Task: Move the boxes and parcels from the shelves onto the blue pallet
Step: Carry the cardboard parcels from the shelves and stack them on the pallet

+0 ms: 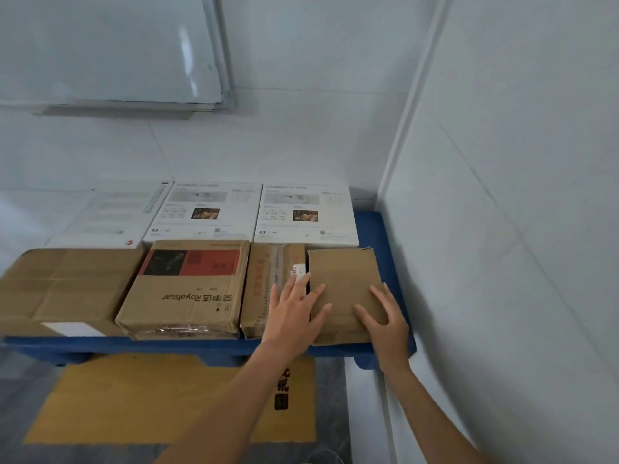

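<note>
A blue pallet (370, 229) sits on the floor in a room corner, its back edge near a white tiled wall (301, 139) and its right end beside a second white wall (519, 195). A whiteboard (110, 48) hangs on the back wall above it.

On the pallet, three white printed boxes (207, 212) lie flat along the back. In front stand a large plain carton (63, 286), a carton with a red and black label (187, 289), a narrow taped carton (268, 279) and, at the right end, a small brown box (345, 283).

The left hand (294, 316) lies flat with straight fingers across the small box's left edge and the taped carton. The right hand (385, 316) rests on the box's near right corner, fingers relaxed, gripping nothing.

On the grey floor (20, 396) before the pallet lies a yellow sheet (150, 403), possibly flattened cardboard.
</note>
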